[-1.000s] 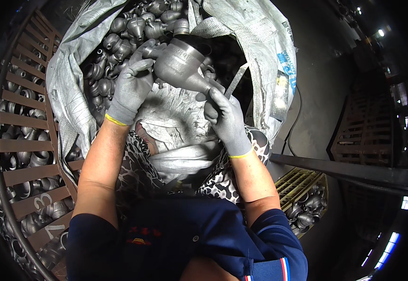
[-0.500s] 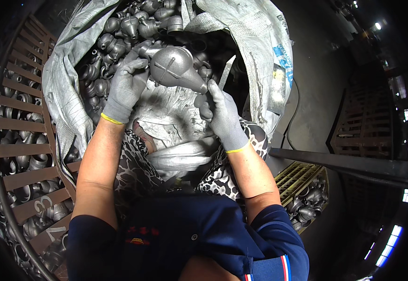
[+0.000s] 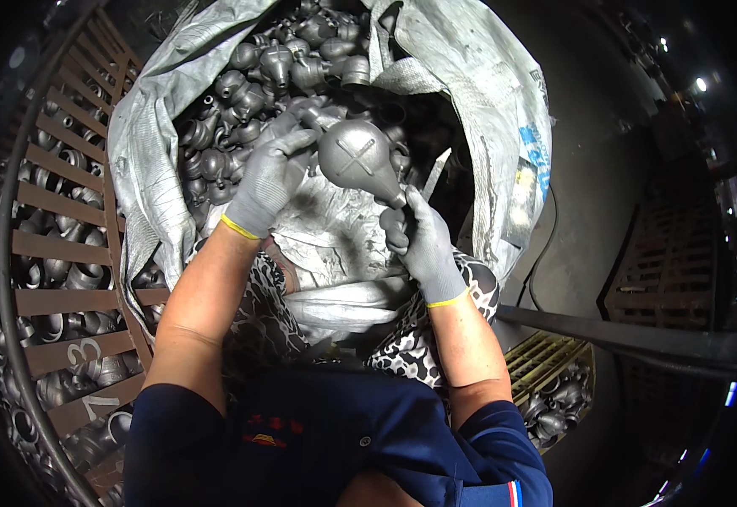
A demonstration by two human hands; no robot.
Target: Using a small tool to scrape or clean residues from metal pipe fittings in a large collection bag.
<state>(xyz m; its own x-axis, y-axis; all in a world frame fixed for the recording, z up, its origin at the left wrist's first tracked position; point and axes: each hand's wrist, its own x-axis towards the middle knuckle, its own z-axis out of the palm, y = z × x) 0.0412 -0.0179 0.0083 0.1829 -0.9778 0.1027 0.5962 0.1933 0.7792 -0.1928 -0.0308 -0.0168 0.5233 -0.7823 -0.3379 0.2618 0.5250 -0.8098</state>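
Observation:
A dark grey, bulb-shaped metal casting (image 3: 357,155) with a raised cross rib on its round body is held up between my gloved hands, over the open mouth of a white woven sack (image 3: 161,160). My left hand (image 3: 271,177) closes on its upper left end, the fingertips partly hidden behind it. With thumb and fingers, my right hand (image 3: 429,249) grips the narrow neck at the lower right. Several similar grey castings (image 3: 254,97) lie piled inside the sack, beyond my hands.
On the left stands a brown slatted metal crate (image 3: 64,300) full of castings. A yellow slatted bin (image 3: 546,359) with more castings is at the lower right, below a dark metal beam (image 3: 622,329). A black cable (image 3: 531,279) runs along the floor beside the sack.
The casting has turned between my hands, so its cross rib now faces up fully. The whole view has shifted, with the sack and hands appearing further right and lower.

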